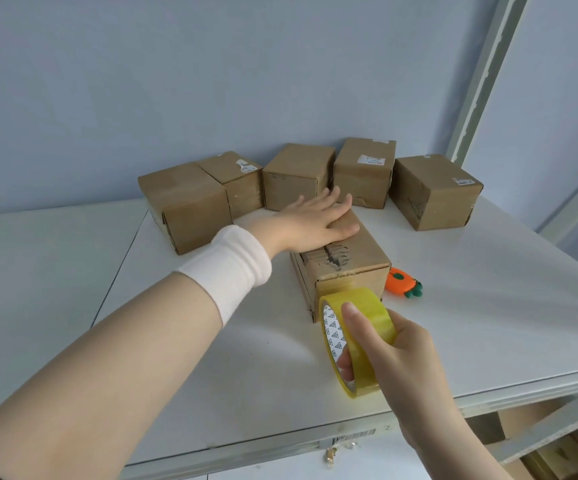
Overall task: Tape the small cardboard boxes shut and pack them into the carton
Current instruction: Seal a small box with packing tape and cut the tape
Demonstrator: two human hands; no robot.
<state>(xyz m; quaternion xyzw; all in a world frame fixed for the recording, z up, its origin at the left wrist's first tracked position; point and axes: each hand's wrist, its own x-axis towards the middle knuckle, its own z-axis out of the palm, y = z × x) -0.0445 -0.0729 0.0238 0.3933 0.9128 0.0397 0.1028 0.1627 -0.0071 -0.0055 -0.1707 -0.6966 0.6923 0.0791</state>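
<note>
While the left hand (318, 220) lies flat on the long box (353, 268), fingers straight over the far half of its top and pinning it down, the right hand (394, 344) is wrapped round the tape roll (353, 341) at the box's near end; thumb over the yellow outer band, at least one finger hooked through the core. Now here's the relation that matters: the long box runs lengthwise away from the person, near end face toward the roll, far end toward the row of five small boxes (298, 178) just behind it; the roll stands on edge right at that near face, so the right hand is plainly the nearer one to the start of the seam; the left sits toward the other end. There's a glossy strip along the box's near top edge that looks like tape; whether the loose end is stuck there, I can't tell. My read: the pull has to go straight along that long axis, up the near face and over the torn, ragged top toward the left hand. Just right of the long box, a carrot-shaped orange thing (403, 282) lies on the table (488, 306); possibly a cutter, not sure. No carton I can pick out; only some cardboard (540, 431) below and right of the box, under the table edge.
</note>
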